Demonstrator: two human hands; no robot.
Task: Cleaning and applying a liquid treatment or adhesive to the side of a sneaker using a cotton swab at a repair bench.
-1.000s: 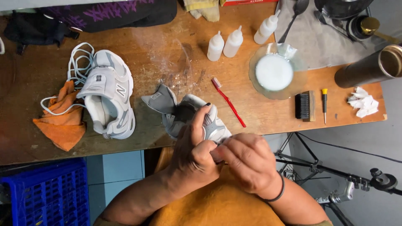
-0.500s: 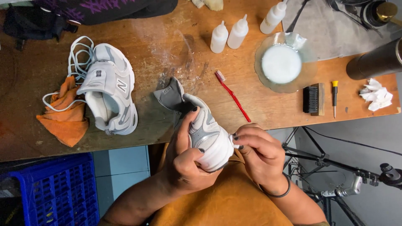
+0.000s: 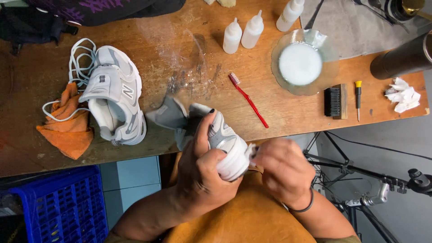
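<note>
Left hand (image 3: 202,173) wraps tightly around a grey-and-white sneaker (image 3: 222,144) held over the lap, toe toward the body, thumb along its upper. Right hand (image 3: 281,171), just beside the toe, pinches a small white item (image 3: 250,152) against it; motion blur hides what the item is. Beyond the left hand, a grey cloth (image 3: 168,114) lies at the edge of the wooden bench (image 3: 288,114), partly under the shoe. Left of that hand rest the second sneaker (image 3: 114,101), loose white laces (image 3: 78,58) and an orange rag (image 3: 67,128). Beyond the right hand: a red toothbrush (image 3: 247,99), a black-bristled brush (image 3: 335,101), a small screwdriver (image 3: 358,96) and a glass bowl (image 3: 279,81) holding white foamy liquid (image 3: 300,64). Farther off stand three squeeze bottles (image 3: 243,33), contents not discernible. A dark cylinder (image 3: 400,58) is cut off at the right frame edge.
</note>
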